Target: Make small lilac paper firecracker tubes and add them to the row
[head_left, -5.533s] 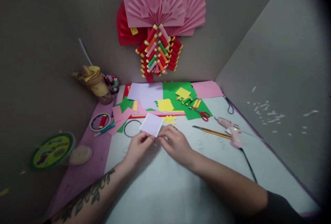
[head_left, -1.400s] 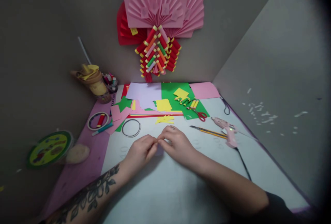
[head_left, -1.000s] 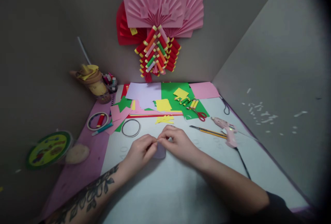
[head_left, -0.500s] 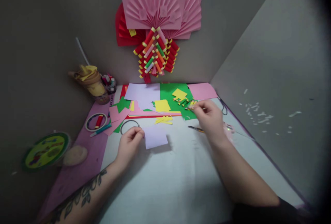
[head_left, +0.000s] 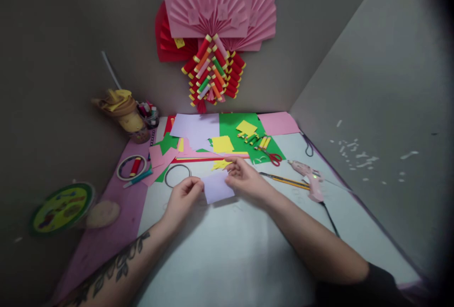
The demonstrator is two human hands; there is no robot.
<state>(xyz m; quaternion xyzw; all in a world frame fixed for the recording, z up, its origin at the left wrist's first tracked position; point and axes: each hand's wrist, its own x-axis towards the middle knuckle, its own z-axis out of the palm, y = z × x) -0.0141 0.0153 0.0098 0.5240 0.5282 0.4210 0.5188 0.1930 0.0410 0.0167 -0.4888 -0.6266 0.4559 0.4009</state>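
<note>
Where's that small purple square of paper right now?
In the head view, the purple paper is near the middle, between the left hand, which pinches it, and the right hand, just below the yellow strips.

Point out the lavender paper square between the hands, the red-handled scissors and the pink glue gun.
Lavender paper square (head_left: 218, 188): head view, middle of its face.
Red-handled scissors (head_left: 272, 156): head view, red handle.
Pink glue gun (head_left: 314, 185): head view, upper grip.

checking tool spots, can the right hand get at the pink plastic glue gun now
Probably yes: the pink plastic glue gun lies to the right of the right hand, with only a slim yellow utility knife flat between them. Whether that hand grips the lavender paper square is unclear.
</note>
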